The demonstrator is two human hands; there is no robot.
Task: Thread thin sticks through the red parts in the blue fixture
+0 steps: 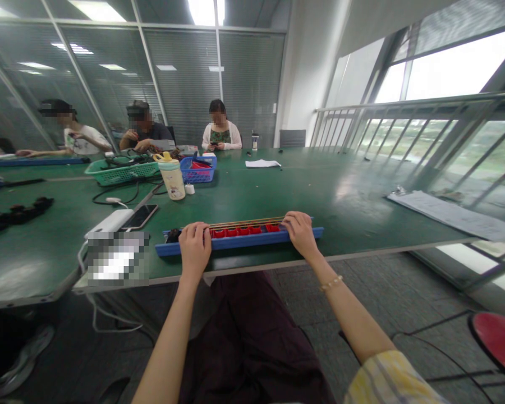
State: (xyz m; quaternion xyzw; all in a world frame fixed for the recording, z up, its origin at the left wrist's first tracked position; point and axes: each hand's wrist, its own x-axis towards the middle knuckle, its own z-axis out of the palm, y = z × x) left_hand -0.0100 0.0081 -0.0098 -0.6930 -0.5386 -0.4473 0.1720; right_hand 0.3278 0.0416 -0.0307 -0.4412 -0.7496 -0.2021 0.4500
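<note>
While the left hand (192,249) and right hand (301,234) rest curled over the blue rack (239,244), neither clearly pinching, it looks light, stiff, and best held along its long edge.

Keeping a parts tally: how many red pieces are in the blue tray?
5 red pieces: four side by side by the left hand, one apart by the right hand. More may hide under the hands.

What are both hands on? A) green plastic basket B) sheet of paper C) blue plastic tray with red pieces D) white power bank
C. The left hand and the right hand both rest on the long blue plastic tray, which holds red pieces.
</note>
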